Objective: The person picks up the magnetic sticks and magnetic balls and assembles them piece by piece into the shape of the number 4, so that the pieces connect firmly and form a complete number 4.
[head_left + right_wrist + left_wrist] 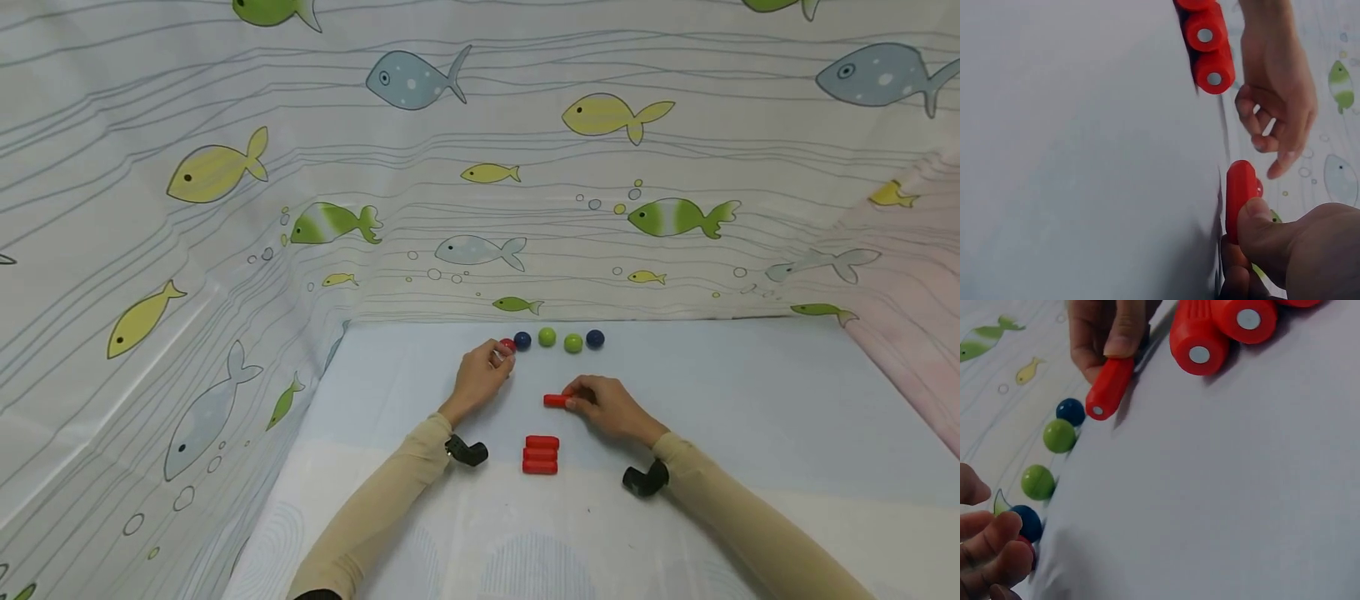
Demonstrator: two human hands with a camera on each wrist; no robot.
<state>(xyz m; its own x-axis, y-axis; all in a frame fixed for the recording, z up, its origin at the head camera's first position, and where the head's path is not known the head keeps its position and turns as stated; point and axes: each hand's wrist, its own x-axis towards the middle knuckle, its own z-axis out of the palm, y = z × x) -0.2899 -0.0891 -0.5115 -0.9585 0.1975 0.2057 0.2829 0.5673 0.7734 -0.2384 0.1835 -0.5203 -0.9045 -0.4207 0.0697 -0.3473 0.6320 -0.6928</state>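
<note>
My right hand point(611, 406) pinches a short red rod point(555, 401) by one end, thumb against fingers. A pale round disc shows on the rod's free end in the left wrist view. My left hand point(480, 375) is at a red ball point(507, 343) at the left of a row of balls. In the left wrist view its thumb and fingers stand apart, and the red ball point(1027, 550) is partly hidden behind them. Three more red rods point(540, 455) lie side by side on the table, nearer to me than both hands.
Right of the red ball are a dark blue ball point(522, 340), two green balls point(547, 337) and another dark blue ball point(595, 339). They sit near the far edge of the white cloth point(735, 400). A fish-patterned curtain point(420, 200) rises behind and at the sides.
</note>
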